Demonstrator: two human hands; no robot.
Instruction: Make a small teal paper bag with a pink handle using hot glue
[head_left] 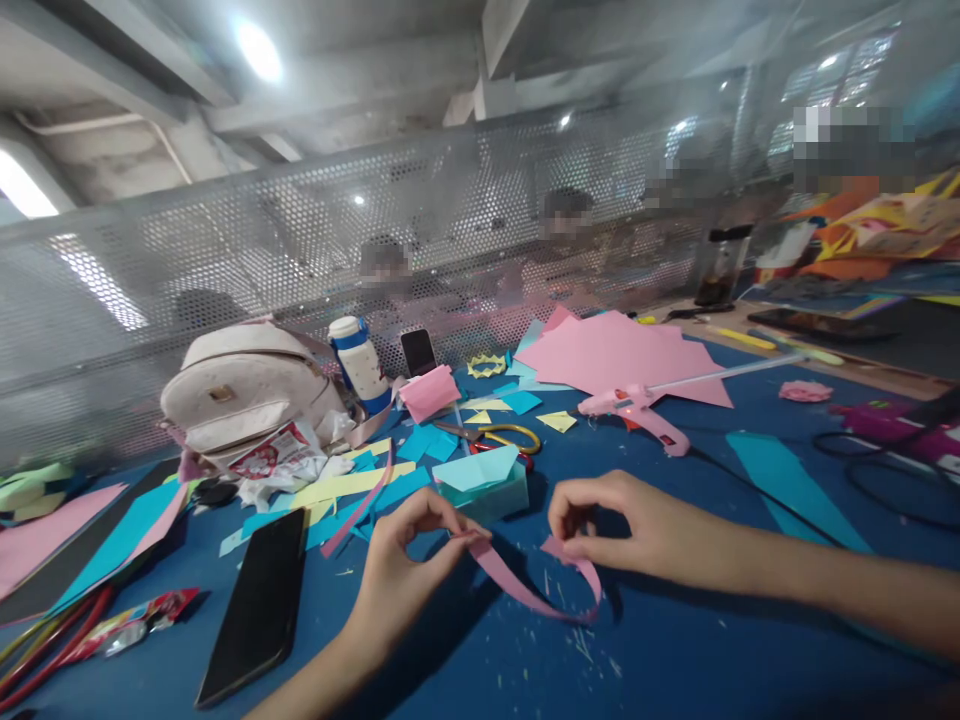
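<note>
Pink paper strip bends in a loose curve in front of the light-blue paper box, and I see my two hands well apart at its ends. The left hand, just left of the box's front, pinches one end between thumb and fingertips; the right hand, right of the box, grips the other, fingers curled to the thumb.

One head-worn camera looks forward over the table, hands close below.
</note>
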